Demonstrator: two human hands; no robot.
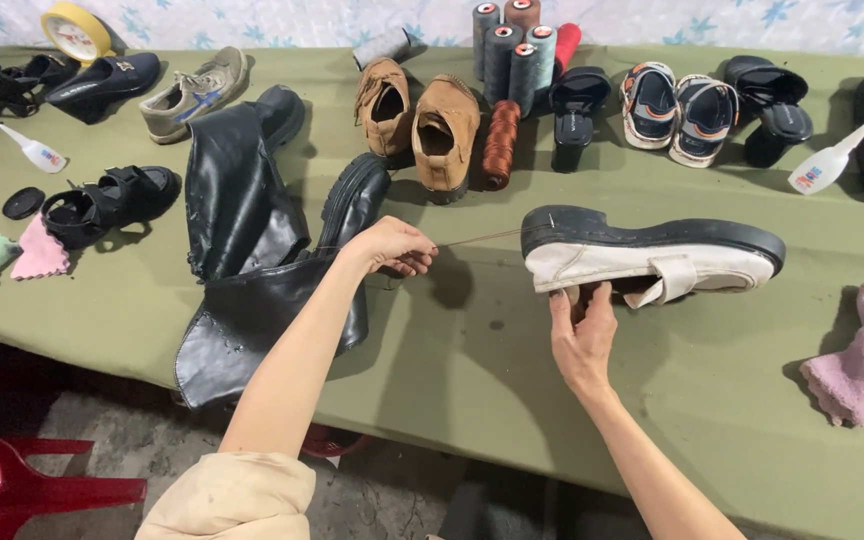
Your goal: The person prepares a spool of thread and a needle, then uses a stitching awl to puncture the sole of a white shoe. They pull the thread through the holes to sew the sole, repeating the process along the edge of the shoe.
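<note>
1. Toward the table's [452, 360] left edge I see tall black leather boots [252, 260] lying flat, apart from the work.
2. My left hand [392, 245] is near the table's middle, fingers [414, 262] pressed together, pinching a thin taut thread [482, 238] that runs rightward to the shoe's heel.
3. My right hand [582, 335] is nearer: it lies just below the white strap shoe with black chunky sole [652, 255], fingers reaching up and touching its underside edge. I cannot tell how firmly they grip.
4. The shoe lies on its side, long axis parallel to the table's front edge, toe right.
</note>
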